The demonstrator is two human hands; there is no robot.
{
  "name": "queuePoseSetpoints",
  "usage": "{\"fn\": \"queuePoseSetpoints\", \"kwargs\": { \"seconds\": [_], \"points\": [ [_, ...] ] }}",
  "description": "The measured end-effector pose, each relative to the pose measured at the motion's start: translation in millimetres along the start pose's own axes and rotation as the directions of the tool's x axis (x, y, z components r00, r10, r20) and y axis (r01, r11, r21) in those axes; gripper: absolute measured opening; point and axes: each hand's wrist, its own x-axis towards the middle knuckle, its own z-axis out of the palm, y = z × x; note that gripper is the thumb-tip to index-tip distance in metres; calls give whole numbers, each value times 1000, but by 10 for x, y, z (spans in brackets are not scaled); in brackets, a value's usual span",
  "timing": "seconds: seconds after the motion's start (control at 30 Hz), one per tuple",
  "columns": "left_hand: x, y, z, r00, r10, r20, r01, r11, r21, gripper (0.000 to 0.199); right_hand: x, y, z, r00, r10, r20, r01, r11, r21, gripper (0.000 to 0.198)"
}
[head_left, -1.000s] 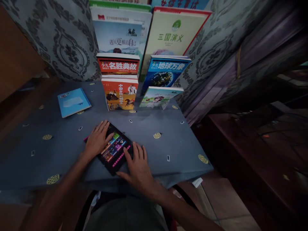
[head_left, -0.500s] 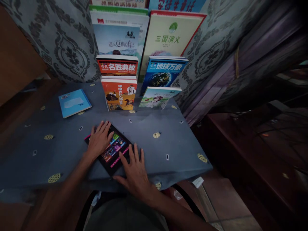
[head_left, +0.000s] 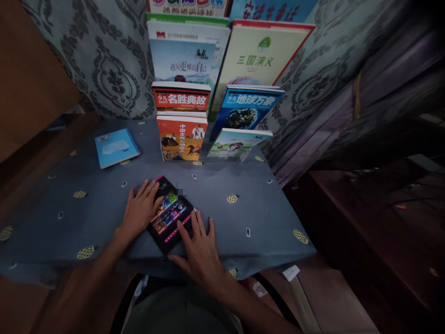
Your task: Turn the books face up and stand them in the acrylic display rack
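Observation:
A black book (head_left: 175, 222) with pink strips and several small colourful pictures on its cover lies flat and slantwise near the table's front edge. My left hand (head_left: 141, 206) rests over its upper left side, fingers stretched out, hiding that part of the cover. At the book's lower right edge lies my right hand (head_left: 201, 250), its fingers spread and the fingertips on or beside the border. Neither hand is wrapped round the book.
A grey-blue cloth with pineapple prints covers the table (head_left: 222, 227). Behind the hands, a tiered rack holds several upright books, among them an orange book (head_left: 182, 139). A light blue book (head_left: 117, 148) lies at the back left. Purple curtains (head_left: 323, 116) hang at the right.
The view has shifted, so the table and rack appear further right. My left hand has slid left across the book, uncovering more of its top. My right hand stays at the lower right edge.

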Motion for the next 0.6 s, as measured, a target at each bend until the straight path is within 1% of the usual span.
{"fn": "queuePoseSetpoints", "kwargs": {
  "seconds": [0.1, 0.2, 0.3, 0.4, 0.47, 0.53, 0.6],
  "points": [
    [-210, -66, 32, 992, -95, -84, 97, 995, 14, 54, -7, 0, -7, 1000, 1, 10, -1, 1000, -6, 88],
    [-450, -55, 62, 970, -185, -158, 193, 981, 37, 56, -15, 8, 2, 1000, -6, 10, 6, 1000, -21, 86],
    [-619, -41, 106, 958, -205, -199, 219, 975, 47, 61, -11, 25, 16, 1000, -13, 4, 13, 999, -31, 88],
    [-720, -109, 185, 961, -166, -221, 176, 984, 23, 65, -11, 38, 19, 999, -34, -14, 33, 999, -36, 87],
    [-785, -205, 237, 967, -107, -233, 113, 994, 11, 68, -31, 41, 21, 998, -54, -34, 53, 998, -42, 83],
    [-872, -310, 265, 976, 7, -220, -4, 1000, 15, 76, -77, 41, 30, 995, -74, -60, 72, 997, -43, 79],
    [-985, -385, 253, 973, 158, -169, -156, 987, 24, 90, -142, 41, 51, 991, -85, -100, 82, 996, -33, 73]
  ]
}}
